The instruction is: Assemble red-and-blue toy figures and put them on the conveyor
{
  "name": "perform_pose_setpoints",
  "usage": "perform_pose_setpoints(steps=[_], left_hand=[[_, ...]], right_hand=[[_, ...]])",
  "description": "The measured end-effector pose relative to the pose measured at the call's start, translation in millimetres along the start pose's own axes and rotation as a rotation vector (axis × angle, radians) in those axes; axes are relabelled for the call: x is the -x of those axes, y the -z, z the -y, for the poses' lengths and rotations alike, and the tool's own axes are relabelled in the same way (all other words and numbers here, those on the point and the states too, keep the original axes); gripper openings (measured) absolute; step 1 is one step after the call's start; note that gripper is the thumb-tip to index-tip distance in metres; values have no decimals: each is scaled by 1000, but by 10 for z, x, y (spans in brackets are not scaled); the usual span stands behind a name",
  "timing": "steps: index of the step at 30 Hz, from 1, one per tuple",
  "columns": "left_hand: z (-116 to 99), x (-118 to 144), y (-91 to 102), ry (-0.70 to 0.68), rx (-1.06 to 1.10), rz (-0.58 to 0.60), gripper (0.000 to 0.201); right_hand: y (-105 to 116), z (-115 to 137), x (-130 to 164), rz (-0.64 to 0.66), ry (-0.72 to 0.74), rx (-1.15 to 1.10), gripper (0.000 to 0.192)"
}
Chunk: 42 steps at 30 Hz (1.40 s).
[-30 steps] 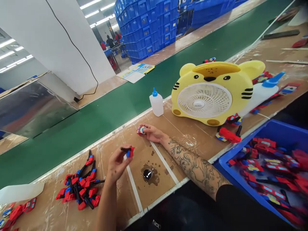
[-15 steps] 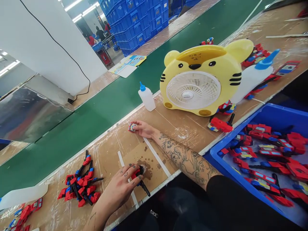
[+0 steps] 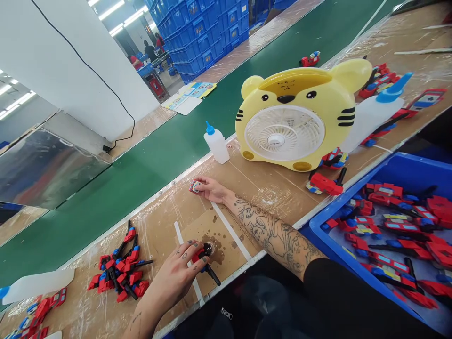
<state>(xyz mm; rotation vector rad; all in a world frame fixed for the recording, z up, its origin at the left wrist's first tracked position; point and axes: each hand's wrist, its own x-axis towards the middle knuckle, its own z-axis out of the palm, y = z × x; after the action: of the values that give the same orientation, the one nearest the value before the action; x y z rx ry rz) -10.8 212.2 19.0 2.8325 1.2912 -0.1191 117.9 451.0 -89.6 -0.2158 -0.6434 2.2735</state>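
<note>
Head view: at lower centre the left hand (image 3: 180,273) pinches a red and black toy part (image 3: 204,261), its tip dipped in the small glue dish (image 3: 208,246). The wrist is bent, fingers arched downward. Up-frame, the right hand (image 3: 212,188), forearm laid flat, pins a small printed piece (image 3: 194,187) to the table (image 3: 275,188). Pressing too deep could smear glue across the fingers or tip the dish.
</note>
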Motion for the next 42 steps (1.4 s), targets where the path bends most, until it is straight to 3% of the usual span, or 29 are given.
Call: perform_pose_setpoints(steps=[7, 12, 15, 17, 20, 22, 28, 34, 38, 42], left_hand=[[22, 33, -38, 9, 36, -3, 50], [124, 122, -73, 118, 351, -140, 46], [284, 76, -281, 310, 733, -392, 35], [424, -49, -465, 522, 1031, -655, 32], [618, -356, -645, 790, 1390, -1093, 44], [701, -569, -662, 838, 1522, -1260, 52], [802, -883, -625, 800, 1575, -1241, 52], [951, -888, -720, 856, 1493, -1197, 52], [992, -861, -700, 867, 1463, -1129, 51], [993, -865, -677, 891, 1481, -1103, 55]], right_hand=[[14, -3, -18, -46, 30, -3, 45], [-10, 7, -7, -64, 77, -20, 45], [-57, 30, 40, -1, 51, -19, 45], [-82, 43, 74, 53, 22, 0, 44], [-88, 49, 99, 80, -5, 43, 45], [-75, 45, 98, 74, -15, 66, 45], [-53, 31, 94, 84, -40, 101, 48], [-107, -9, 84, 76, 6, 161, 54], [-116, -78, 44, 67, 118, 269, 58], [-97, -110, 23, 62, 138, 340, 59]])
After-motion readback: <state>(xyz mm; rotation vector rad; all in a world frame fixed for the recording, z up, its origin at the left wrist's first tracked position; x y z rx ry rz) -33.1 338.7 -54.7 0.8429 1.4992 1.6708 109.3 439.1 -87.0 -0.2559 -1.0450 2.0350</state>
